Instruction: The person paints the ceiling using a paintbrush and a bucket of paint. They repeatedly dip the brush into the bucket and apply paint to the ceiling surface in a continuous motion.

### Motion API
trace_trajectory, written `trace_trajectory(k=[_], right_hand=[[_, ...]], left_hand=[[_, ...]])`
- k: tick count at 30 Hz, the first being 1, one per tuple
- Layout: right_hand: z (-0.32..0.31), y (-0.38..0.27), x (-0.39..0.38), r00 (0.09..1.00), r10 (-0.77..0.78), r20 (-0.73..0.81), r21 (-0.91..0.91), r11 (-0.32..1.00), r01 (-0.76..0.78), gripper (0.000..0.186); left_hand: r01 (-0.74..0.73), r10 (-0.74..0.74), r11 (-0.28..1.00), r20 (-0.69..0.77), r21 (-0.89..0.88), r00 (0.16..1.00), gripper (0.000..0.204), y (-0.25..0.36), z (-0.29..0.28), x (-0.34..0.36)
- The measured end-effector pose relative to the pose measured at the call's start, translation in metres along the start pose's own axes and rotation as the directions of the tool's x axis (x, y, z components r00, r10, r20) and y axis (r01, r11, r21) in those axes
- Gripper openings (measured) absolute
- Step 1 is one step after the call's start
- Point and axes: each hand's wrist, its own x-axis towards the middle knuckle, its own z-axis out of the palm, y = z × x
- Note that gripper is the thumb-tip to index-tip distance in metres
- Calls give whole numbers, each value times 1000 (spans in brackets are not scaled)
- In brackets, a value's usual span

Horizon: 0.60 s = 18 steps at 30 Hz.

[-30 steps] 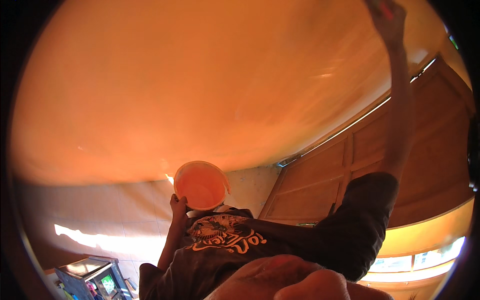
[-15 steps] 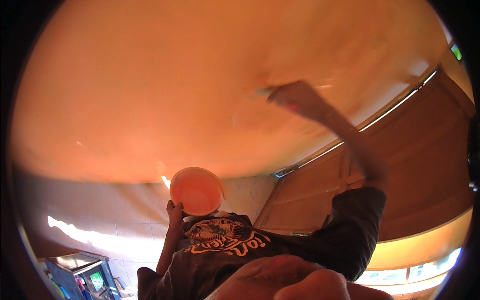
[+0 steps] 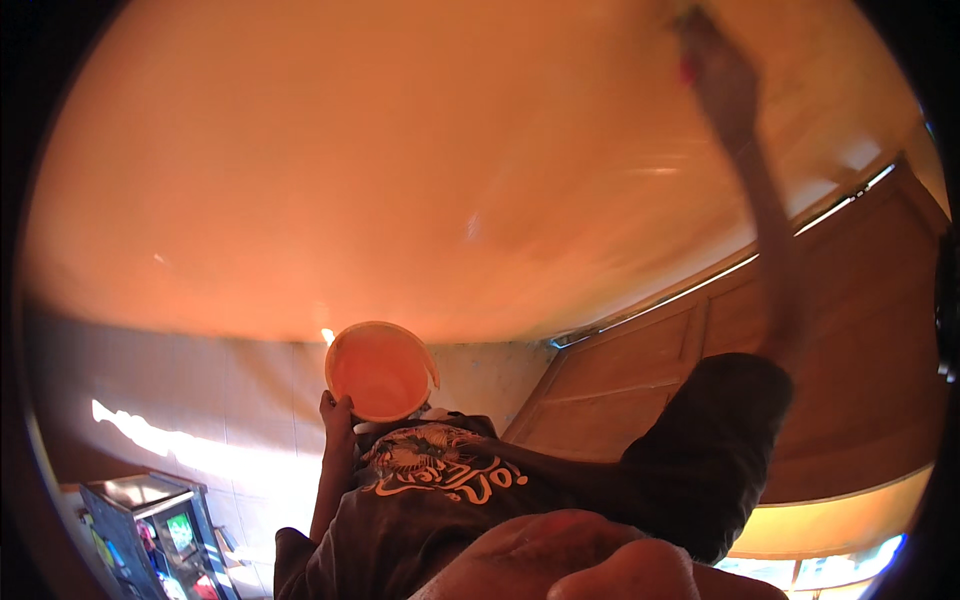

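My left hand grips the rim of an orange-pink bucket in front of my chest. Its mouth faces the view, and a curved handle hangs at its right side; whether it holds anything I cannot tell. Raised high at the upper right, my right hand is closed and smeared by motion. From it shows a small dark greenish piece, with a bit of red lower on the hand; its kind is too blurred to make out. This hand is in front of or against a broad orange surface.
Brown panels with a bright gap along their edge fill the right side. A pale tiled surface carries a strip of sunlight at left. A dark cabinet with things inside stands at the lower left.
My right hand has swept up and to the right across the orange surface, the arm straightening. The bucket in my left hand has shifted slightly left and up in the view.
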Motion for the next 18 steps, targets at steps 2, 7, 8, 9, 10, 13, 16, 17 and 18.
trace_trajectory(k=[2, 7, 8, 9, 10, 13, 16, 17, 18], right_hand=[[44, -119, -66, 998, -46, 32, 480, 877, 25, 20], [32, -204, -125, 906, -363, 217, 905, 422, -48, 13], [41, -203, -124, 906, -367, 211, 958, 261, -117, 8], [49, -192, -111, 938, -248, 242, 946, 275, -171, 11], [28, -168, -79, 901, -137, 412, 859, 387, -334, 17], [19, -74, -28, 955, 197, 224, 817, 496, -294, 22], [-25, -22, 23, 942, 305, -138, 826, 560, -61, 11], [-21, -26, 24, 924, 316, -215, 846, 532, 15, 11], [-14, -27, 24, 899, 329, -290, 856, 509, 89, 12]], left_hand=[[-49, 50, 998, -66, 27, 997, 17, -4, -12, 2], [31, -31, 1000, -19, 4, 999, 19, 17, 14, -13], [13, -13, 1000, -27, 6, 1000, 19, 13, 7, -8], [-5, 5, 1000, -45, 3, 999, 20, 1, -4, -3], [-12, 12, 1000, -47, 0, 999, 20, -6, -9, 2], [11, -10, 1000, -43, 22, 999, 20, 9, 3, -2], [-7, 6, 1000, -36, -19, 999, 19, 1, 2, 2], [-22, 20, 999, -28, -46, 999, 19, -4, -2, 5], [-12, 11, 999, -17, -41, 1000, 19, -1, 1, 3]])
